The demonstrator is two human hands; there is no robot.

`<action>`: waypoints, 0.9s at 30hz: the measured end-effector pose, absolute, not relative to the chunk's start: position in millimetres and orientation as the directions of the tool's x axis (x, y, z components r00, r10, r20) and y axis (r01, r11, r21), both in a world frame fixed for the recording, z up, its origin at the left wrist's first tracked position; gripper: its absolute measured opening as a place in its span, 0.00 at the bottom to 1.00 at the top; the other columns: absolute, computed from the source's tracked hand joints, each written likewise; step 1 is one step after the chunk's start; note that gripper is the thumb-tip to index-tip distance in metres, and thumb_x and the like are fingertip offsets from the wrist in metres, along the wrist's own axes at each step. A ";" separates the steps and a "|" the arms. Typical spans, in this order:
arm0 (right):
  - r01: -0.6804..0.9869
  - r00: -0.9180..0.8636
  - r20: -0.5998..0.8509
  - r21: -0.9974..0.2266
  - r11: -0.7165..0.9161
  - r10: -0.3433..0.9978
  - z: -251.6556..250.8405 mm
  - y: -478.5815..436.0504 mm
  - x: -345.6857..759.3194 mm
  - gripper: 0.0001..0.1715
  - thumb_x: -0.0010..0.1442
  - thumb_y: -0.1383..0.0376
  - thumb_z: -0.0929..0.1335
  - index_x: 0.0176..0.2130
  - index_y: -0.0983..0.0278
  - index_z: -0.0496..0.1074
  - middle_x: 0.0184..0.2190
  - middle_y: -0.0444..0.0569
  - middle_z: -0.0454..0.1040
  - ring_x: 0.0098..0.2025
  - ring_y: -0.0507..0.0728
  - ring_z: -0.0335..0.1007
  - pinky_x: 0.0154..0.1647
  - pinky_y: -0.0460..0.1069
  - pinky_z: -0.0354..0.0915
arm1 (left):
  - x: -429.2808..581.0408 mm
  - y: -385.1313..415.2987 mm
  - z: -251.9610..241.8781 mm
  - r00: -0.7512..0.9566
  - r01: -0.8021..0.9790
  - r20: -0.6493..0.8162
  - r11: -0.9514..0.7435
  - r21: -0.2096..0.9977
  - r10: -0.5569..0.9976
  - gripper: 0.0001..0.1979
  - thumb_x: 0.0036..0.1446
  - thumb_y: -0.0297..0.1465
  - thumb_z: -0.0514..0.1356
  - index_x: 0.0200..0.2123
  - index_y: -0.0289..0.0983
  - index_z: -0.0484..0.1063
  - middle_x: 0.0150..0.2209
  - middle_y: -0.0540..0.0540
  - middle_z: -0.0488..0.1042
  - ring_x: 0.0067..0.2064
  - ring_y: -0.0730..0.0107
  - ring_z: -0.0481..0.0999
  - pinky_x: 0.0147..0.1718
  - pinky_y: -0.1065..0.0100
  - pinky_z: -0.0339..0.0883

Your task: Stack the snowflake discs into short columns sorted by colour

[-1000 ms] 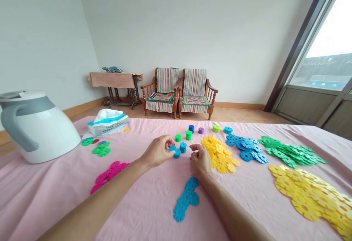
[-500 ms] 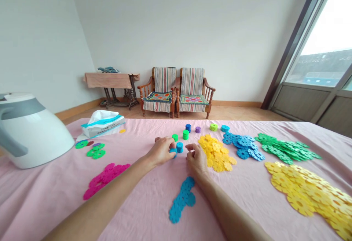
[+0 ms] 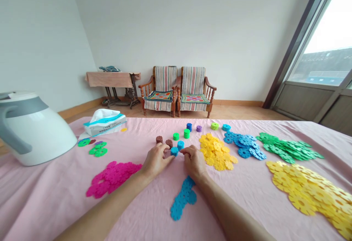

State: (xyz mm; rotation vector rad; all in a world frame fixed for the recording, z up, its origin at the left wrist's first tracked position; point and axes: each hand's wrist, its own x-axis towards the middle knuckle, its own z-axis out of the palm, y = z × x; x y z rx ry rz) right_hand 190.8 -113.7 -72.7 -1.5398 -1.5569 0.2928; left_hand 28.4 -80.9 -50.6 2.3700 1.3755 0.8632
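My left hand (image 3: 157, 162) rests on the cloth with thumb and fingers apart, its tips just left of a short blue stack of flower-shaped plastic discs (image 3: 174, 151). Thumb and stack look very close; whether they touch I cannot tell. A second blue disc stack (image 3: 180, 145) stands just behind it. My right hand (image 3: 194, 162) is on the other side, index finger pointing at the blue stacks, other fingers bent, no piece visible in it. Two brown stacks (image 3: 159, 139) stand beyond my left fingers. Loose blue discs (image 3: 181, 200) lie between my forearms.
Green stacks (image 3: 186, 134), a dark blue stack (image 3: 189, 127) and a purple stack (image 3: 199, 128) stand farther back. Yellow discs (image 3: 217, 153) are heaped right of my hand, magenta discs (image 3: 112, 178) at left. A tissue box (image 3: 106, 125) and white kettle (image 3: 41, 131) stand at left.
My left hand has drawn back left and nearer, its fingers opening away from the front blue stack, uncovering brown stacks. My right hand has shifted slightly left.
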 end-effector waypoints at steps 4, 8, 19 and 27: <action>0.699 0.152 0.421 -0.686 0.204 0.894 -70.0 -116.6 189.0 0.21 0.52 0.74 0.59 0.34 0.60 0.77 0.33 0.48 0.73 0.34 0.53 0.70 0.37 0.45 0.62 | 31.0 -79.3 -50.8 0.367 0.691 0.364 -0.513 0.509 0.856 0.08 0.49 0.34 0.62 0.31 0.36 0.73 0.30 0.49 0.70 0.26 0.73 0.67 0.27 0.72 0.59; 0.706 0.140 0.418 -0.678 0.206 0.897 -68.3 -117.9 188.0 0.21 0.52 0.74 0.59 0.34 0.60 0.77 0.32 0.48 0.73 0.35 0.53 0.70 0.38 0.45 0.62 | 30.5 -78.2 -51.0 0.370 0.688 0.369 -0.519 0.507 0.852 0.07 0.49 0.34 0.62 0.31 0.36 0.73 0.28 0.49 0.70 0.26 0.73 0.67 0.26 0.73 0.58; 0.686 0.101 0.447 -0.678 0.263 0.889 -69.6 -118.2 187.8 0.21 0.51 0.74 0.59 0.34 0.60 0.77 0.32 0.47 0.73 0.34 0.53 0.69 0.36 0.45 0.62 | 30.7 -76.2 -52.4 0.373 0.665 0.342 -0.506 0.549 0.862 0.04 0.50 0.31 0.61 0.30 0.36 0.73 0.29 0.49 0.70 0.28 0.73 0.69 0.28 0.73 0.60; 0.459 0.501 0.444 -0.864 0.207 0.743 -70.8 -111.6 203.8 0.17 0.50 0.70 0.57 0.26 0.65 0.73 0.25 0.46 0.71 0.23 0.51 0.67 0.28 0.46 0.62 | 30.9 -99.4 -28.0 0.511 0.599 0.310 -0.591 0.541 0.802 0.06 0.51 0.33 0.59 0.26 0.36 0.70 0.28 0.49 0.71 0.28 0.73 0.68 0.28 0.72 0.59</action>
